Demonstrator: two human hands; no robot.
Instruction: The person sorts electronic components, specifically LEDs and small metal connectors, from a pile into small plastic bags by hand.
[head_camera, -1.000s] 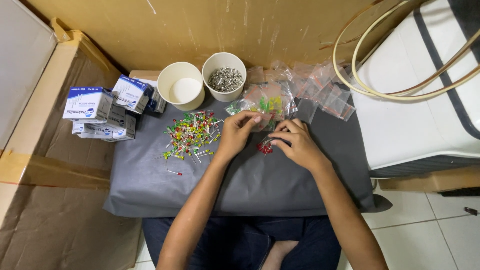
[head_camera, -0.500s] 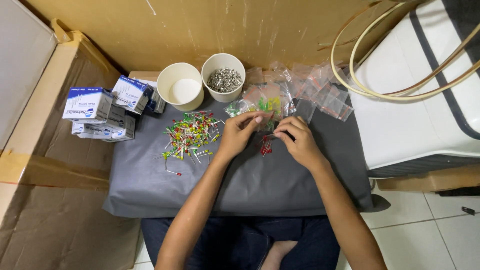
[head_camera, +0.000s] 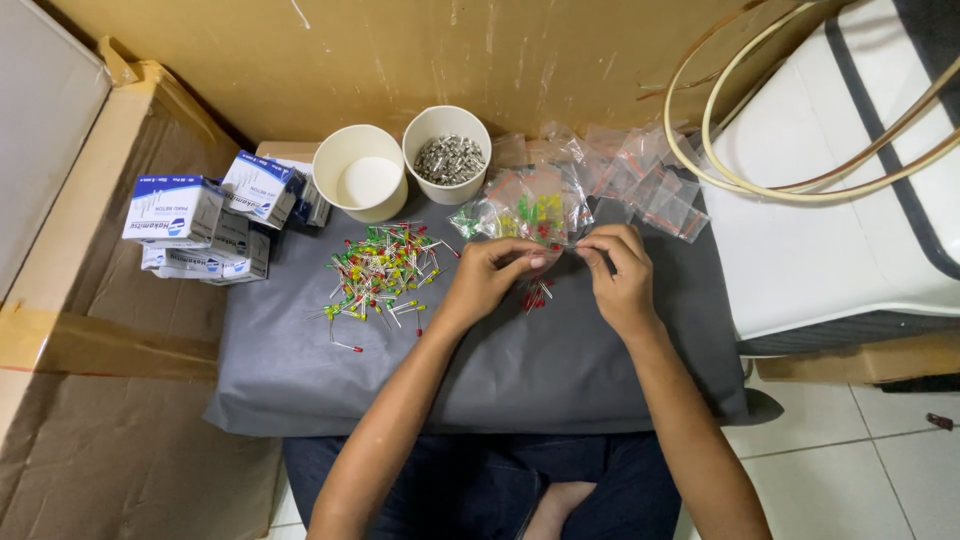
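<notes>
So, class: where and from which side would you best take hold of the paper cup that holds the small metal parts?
Grip the paper cup around its round outer wall, from the near side or from above. It stands upright and open, with the empty cup close on its left.

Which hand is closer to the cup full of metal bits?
Left. The left hand lies just below the cup; the right hand is farther off to its right.
</notes>
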